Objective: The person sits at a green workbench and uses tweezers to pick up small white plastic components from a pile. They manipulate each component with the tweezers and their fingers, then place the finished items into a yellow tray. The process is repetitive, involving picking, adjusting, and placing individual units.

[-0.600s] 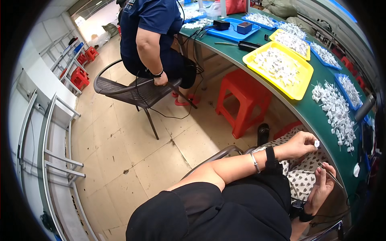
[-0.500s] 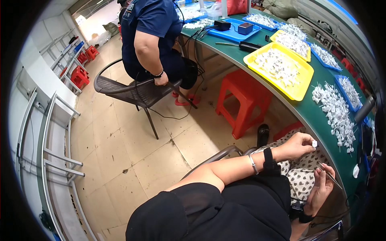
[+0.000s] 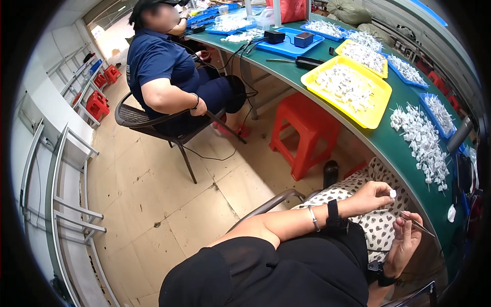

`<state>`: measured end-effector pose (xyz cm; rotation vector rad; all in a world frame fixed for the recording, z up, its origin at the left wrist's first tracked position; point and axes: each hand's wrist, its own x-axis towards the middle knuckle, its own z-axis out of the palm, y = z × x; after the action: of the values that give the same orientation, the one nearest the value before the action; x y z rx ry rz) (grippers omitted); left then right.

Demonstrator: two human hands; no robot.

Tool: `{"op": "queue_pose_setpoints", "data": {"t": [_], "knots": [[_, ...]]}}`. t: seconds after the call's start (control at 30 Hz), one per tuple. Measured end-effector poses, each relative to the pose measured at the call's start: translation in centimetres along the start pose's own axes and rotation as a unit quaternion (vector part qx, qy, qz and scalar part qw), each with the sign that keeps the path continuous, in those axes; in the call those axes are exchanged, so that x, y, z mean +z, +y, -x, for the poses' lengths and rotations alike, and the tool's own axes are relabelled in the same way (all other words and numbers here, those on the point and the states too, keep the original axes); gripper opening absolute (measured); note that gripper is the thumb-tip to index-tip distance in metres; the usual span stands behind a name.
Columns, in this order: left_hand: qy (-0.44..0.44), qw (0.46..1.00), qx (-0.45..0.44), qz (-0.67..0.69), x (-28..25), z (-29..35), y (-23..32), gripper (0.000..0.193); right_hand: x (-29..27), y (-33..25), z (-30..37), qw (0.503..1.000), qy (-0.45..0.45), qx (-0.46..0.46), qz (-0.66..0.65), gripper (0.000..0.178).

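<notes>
Over my lap, my left hand point(image 3: 372, 198) pinches a small white plastic piece point(image 3: 393, 194) between thumb and fingertips. Just below and to its right, my right hand point(image 3: 404, 241) is closed round thin metal tweezers point(image 3: 420, 226), whose tips point toward the left hand. The tweezers and the white piece are apart. On the green table point(image 3: 353, 138) beside me lies a heap of similar white pieces with thin pins point(image 3: 419, 146). A single white piece point(image 3: 451, 213) rests near the table's edge, closest to my right hand.
A yellow tray point(image 3: 376, 115) of small white parts sits at the table edge; blue trays point(image 3: 439, 113) stand behind. A dark-handled tool point(image 3: 307, 63) lies beyond. A red stool point(image 3: 302, 135) stands under the table. To the left, a person in blue point(image 3: 163, 82) sits on a dark chair point(image 3: 148, 120).
The co-worker has gone from leaning over the chair to sitting in it. My left hand still pinches the white piece, and my right still holds the tweezers; the view has shifted slightly.
</notes>
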<state>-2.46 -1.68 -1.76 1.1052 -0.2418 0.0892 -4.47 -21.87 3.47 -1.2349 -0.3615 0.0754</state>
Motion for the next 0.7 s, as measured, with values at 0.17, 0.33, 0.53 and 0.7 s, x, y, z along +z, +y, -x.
{"op": "queue_pose_setpoints", "data": {"t": [0.17, 0.33, 0.53, 0.7], "knots": [[-0.016, 0.999, -0.022, -0.022, 0.7, 0.7, -0.6, 0.012, -0.5, 0.1, 0.5, 1.0, -0.027, 0.001, 0.009, 0.023], [-0.038, 0.998, -0.058, -0.003, 1.3, 1.4, -1.1, 0.011, -0.9, 0.0, 1.0, 0.999, -0.032, 0.004, 0.014, 0.022], [-0.017, 0.998, -0.04, -0.04, 1.4, 2.3, -0.9, 0.013, 0.4, 0.9, 0.7, 0.998, 0.038, -0.014, -0.039, 0.017], [-0.028, 0.991, 0.008, -0.127, 1.1, 2.9, -0.8, 0.012, 0.5, 1.3, 0.7, 0.997, 0.033, -0.064, -0.021, 0.016]]}}
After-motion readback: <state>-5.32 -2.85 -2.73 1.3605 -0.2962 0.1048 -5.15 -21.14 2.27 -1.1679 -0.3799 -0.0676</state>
